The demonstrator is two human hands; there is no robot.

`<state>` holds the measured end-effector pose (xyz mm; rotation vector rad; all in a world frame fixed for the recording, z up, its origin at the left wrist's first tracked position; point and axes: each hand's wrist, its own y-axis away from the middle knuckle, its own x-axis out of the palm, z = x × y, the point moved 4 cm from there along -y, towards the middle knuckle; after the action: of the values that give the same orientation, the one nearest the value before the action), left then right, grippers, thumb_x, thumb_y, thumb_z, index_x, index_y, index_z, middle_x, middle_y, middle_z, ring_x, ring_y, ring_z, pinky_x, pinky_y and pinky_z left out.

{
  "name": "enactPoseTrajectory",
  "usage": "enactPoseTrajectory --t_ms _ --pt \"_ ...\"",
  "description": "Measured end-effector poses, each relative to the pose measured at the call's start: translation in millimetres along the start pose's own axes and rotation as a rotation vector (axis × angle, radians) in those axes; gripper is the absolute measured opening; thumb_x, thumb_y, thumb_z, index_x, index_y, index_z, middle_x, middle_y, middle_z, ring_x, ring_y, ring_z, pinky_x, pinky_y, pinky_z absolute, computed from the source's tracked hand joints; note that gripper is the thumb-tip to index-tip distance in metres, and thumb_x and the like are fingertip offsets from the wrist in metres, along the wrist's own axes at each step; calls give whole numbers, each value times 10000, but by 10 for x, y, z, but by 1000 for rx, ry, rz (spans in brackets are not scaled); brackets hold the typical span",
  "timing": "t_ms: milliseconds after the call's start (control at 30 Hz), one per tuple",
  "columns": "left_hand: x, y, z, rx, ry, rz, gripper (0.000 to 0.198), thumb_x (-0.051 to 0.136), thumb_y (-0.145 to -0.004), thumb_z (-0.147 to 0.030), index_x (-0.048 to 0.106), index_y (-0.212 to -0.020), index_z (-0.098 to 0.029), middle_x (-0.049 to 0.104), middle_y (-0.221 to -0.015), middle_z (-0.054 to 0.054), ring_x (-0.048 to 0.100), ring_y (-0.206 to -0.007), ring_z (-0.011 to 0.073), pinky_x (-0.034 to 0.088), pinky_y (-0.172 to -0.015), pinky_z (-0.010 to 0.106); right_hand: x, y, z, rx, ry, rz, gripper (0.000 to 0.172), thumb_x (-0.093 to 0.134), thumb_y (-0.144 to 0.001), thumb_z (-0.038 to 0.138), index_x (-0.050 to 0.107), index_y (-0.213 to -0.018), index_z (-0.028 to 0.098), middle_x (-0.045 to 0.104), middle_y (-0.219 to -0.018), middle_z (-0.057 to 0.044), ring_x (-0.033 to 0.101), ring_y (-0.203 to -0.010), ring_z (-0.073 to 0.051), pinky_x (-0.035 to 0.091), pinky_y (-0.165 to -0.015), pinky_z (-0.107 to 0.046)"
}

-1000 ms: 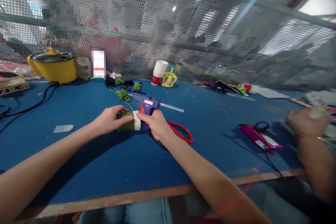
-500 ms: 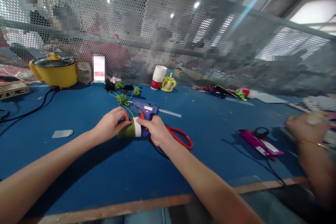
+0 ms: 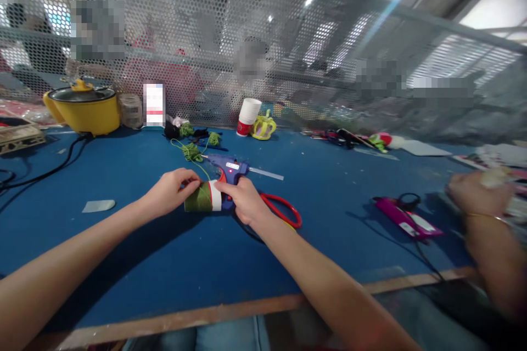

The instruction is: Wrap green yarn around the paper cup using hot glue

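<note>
My right hand (image 3: 250, 202) grips the white end of a paper cup (image 3: 216, 196), thumb on top. The cup lies on its side, and green yarn (image 3: 198, 198) is wound round the rest of it. At the wrapped part, my left hand (image 3: 175, 191) is closed, its fingertips pinching at the yarn. A strand leads back to a loose tangle of green yarn (image 3: 191, 152). Just beyond my right hand is a blue glue gun (image 3: 231, 166), with a clear glue stick (image 3: 267, 174) out of its back; whether my hand touches it I cannot tell.
Red-handled scissors (image 3: 284, 209) lie beside my right wrist. Paper cups (image 3: 248, 116), a yellow pot (image 3: 84, 112) and a lit phone (image 3: 154, 107) stand along the mesh screen. A purple device (image 3: 407, 218) lies right, near another person's hand (image 3: 480, 193).
The view has shifted slightly. My left fingers have moved a little over the top of the wound yarn, while my right hand keeps its grip on the cup.
</note>
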<state>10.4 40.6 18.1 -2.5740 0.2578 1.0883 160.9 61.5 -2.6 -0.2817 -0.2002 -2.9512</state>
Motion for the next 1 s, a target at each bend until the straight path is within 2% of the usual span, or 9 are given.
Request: enactPoseTrajectory --t_ms 100,167,200,333,433,500,600,800,1000 --pt "45 38 -33 33 -30 102 335 533 -746 -421 526 -948 -153 600 -882 68 572 -778 210 449 -671 322 -28 -20 -7 -33 76 16 199 657 -539 219 585 -698 124 612 -607 -14 559 -564 -145 450 -615 -303" --pt "87 57 -24 48 -70 147 559 702 -582 -382 461 -1029 -147 584 -955 84 570 -827 238 451 -673 323 -64 -31 18 -77 180 9 176 639 -576 242 584 -694 125 614 -618 -15 562 -583 -149 448 -612 -300" --pt "102 61 -8 52 -89 151 578 717 -567 -334 444 -1044 -152 577 -974 86 569 -842 241 451 -677 322 -86 -31 47 -111 241 3 167 632 -594 251 585 -694 126 614 -623 -15 564 -593 -150 447 -608 -295" --pt "78 30 73 118 -147 80 476 660 -643 -262 439 -1054 -166 557 -1015 93 559 -888 240 448 -728 337 -176 24 246 -232 425 7 166 612 -657 269 603 -749 131 629 -665 -29 583 -612 -143 461 -600 -275" --pt "15 -7 142 170 -169 39 470 649 -667 -244 440 -1080 -162 542 -1049 109 545 -936 248 439 -781 361 -240 96 366 -197 510 70 216 597 -691 294 616 -822 123 628 -641 -33 567 -527 -116 454 -516 -240" --pt "-19 -25 189 177 -165 16 472 655 -666 -227 445 -1086 -175 537 -1062 104 542 -948 247 439 -793 368 -274 141 411 -171 573 100 218 588 -706 322 617 -773 117 588 -548 -12 509 -430 -88 417 -434 -212" --pt "-40 -36 234 189 -150 -16 482 664 -661 -204 446 -1091 -199 527 -1077 89 537 -967 242 441 -810 374 -293 192 439 -156 688 90 240 572 -723 353 609 -684 119 520 -435 14 449 -355 -71 380 -376 -192" --pt "-38 -34 247 209 -128 -12 506 667 -676 -201 422 -1119 -205 506 -1095 86 519 -1011 237 434 -850 387 -252 249 443 -129 896 17 220 568 -719 349 592 -685 134 519 -405 17 463 -328 -88 389 -357 -201" --pt "-44 -34 236 211 -136 -9 501 657 -685 -197 429 -1131 -195 505 -1099 96 515 -1007 243 432 -849 389 -238 254 433 -160 896 7 203 576 -709 352 585 -683 152 509 -373 24 450 -302 -94 378 -325 -203"
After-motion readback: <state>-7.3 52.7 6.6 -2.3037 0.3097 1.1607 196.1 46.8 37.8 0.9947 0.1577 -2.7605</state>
